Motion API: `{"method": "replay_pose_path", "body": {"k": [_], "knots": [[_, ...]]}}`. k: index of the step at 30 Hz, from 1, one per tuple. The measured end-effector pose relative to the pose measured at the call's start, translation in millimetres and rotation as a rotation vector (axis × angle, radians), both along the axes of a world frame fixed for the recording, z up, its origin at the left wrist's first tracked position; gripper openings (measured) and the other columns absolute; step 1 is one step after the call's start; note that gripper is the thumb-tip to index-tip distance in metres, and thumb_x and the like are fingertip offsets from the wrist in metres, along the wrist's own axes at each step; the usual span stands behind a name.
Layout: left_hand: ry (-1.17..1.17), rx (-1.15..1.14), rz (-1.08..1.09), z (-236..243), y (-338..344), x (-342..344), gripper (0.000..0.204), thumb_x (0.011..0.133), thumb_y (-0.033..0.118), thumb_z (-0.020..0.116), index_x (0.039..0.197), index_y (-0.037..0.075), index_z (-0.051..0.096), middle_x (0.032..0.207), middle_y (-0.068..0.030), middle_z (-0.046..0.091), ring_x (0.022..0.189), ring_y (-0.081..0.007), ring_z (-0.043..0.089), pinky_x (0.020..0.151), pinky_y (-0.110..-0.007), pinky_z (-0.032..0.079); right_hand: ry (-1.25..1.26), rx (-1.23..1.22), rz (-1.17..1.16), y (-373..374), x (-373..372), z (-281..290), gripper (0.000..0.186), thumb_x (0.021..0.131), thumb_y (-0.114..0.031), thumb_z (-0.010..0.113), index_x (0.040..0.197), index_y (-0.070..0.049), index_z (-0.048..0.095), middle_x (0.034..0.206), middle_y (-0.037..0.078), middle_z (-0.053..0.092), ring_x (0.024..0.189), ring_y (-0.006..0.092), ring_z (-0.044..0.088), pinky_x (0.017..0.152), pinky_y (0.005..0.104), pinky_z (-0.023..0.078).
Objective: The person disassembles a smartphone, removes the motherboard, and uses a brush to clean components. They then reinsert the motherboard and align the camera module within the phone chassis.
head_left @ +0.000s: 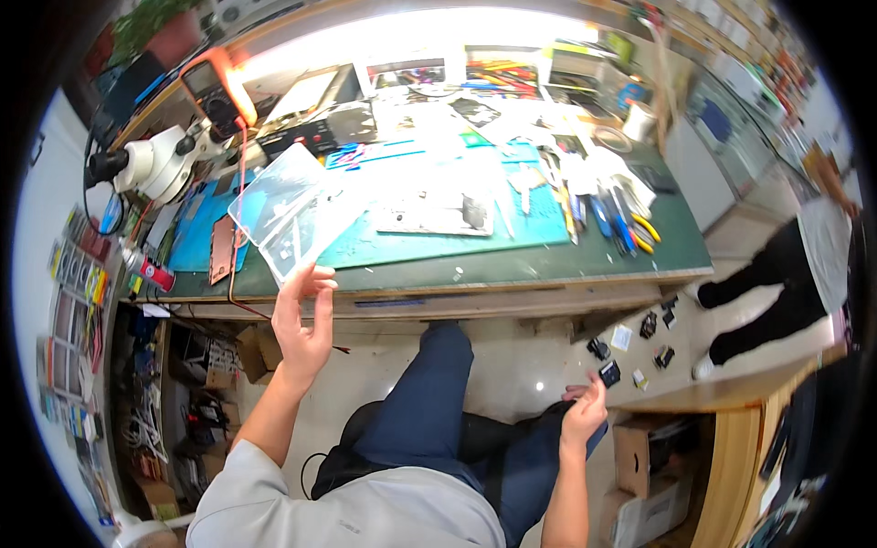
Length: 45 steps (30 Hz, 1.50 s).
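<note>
My left hand [304, 320] is raised at the bench's front edge. Its bent fingers and thumb close at the near corner of a clear plastic box [279, 205], which is tilted, with small pale pieces inside. Over my right thigh, my right hand [585, 418] has its thumb and forefinger drawn together. A small black square piece [609, 373] shows right beside those fingertips; whether they hold it or it lies on the floor beyond, I cannot tell. A flat silver device panel [437, 216] lies on the blue-green mat [534, 228], beyond both hands.
Pliers [614, 224] and other hand tools lie at the mat's right. A microscope [155, 166], an orange multimeter [217, 96] and a spray can [148, 269] stand left. Small black parts [649, 325] are scattered on the floor, near a standing person [786, 279].
</note>
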<state>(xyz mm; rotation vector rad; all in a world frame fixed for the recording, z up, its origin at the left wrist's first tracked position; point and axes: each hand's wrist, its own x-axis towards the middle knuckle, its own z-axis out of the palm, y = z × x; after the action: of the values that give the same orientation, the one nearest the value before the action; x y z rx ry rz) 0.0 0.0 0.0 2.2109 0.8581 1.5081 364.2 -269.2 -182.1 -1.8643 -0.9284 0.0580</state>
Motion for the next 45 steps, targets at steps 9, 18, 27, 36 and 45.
{"method": "replay_pose_path", "body": {"k": [9, 18, 27, 36, 45], "knots": [[0.075, 0.184, 0.634, 19, 78, -50, 0.052, 0.098, 0.001, 0.065, 0.147, -0.003, 0.05, 0.141, -0.0183, 0.057, 0.127, -0.0304, 0.056, 0.111, -0.042, 0.043, -0.245, 0.395, 0.263, 114, -1, 102, 0.067, 0.105, 0.006, 0.044, 0.165, 0.0, 0.014, 0.132, 0.026, 0.063, 0.085, 0.0219, 0.069, 0.08, 0.034, 0.056], [0.017, -0.192, 0.616, 14, 144, -100, 0.078, 0.1, 0.01, 0.072, 0.163, 0.001, 0.026, 0.156, -0.0194, 0.042, 0.134, -0.0311, 0.057, 0.11, -0.042, 0.049, -0.185, 0.37, 0.288, 157, -20, 136, 0.052, 0.109, 0.0, 0.045, 0.159, 0.004, 0.032, 0.128, 0.019, 0.066, 0.091, 0.0182, 0.068, 0.085, 0.0311, 0.057], [-0.01, 0.132, 0.699, 22, 147, -88, 0.064, 0.099, 0.009, 0.071, 0.154, -0.003, 0.041, 0.149, -0.0209, 0.046, 0.137, -0.036, 0.05, 0.116, -0.045, 0.041, -0.416, 0.142, 0.319, 206, -29, 211, 0.03, 0.099, 0.002, 0.065, 0.129, 0.002, 0.067, 0.115, 0.016, 0.073, 0.099, 0.0269, 0.072, 0.085, 0.0357, 0.058], [0.056, 0.111, -0.028, 20, 55, 14, 0.047, 0.083, -0.003, 0.074, 0.128, 0.002, 0.062, 0.121, -0.0124, 0.067, 0.112, -0.0315, 0.062, 0.1, -0.047, 0.05, -0.721, -0.19, 0.724, 304, -38, 257, 0.067, 0.085, -0.031, 0.086, 0.141, -0.003, 0.062, 0.138, 0.015, 0.066, 0.127, 0.0361, 0.059, 0.109, 0.0489, 0.044], [0.109, -0.058, 0.031, 6, 70, 52, 0.058, 0.084, -0.005, 0.073, 0.139, -0.001, 0.054, 0.119, -0.0154, 0.071, 0.099, -0.029, 0.07, 0.086, -0.041, 0.052, -0.366, -0.17, 0.401, 290, 19, 249, 0.036, 0.092, -0.017, 0.081, 0.124, -0.003, 0.071, 0.115, 0.016, 0.073, 0.098, 0.0289, 0.071, 0.084, 0.0375, 0.057]]}}
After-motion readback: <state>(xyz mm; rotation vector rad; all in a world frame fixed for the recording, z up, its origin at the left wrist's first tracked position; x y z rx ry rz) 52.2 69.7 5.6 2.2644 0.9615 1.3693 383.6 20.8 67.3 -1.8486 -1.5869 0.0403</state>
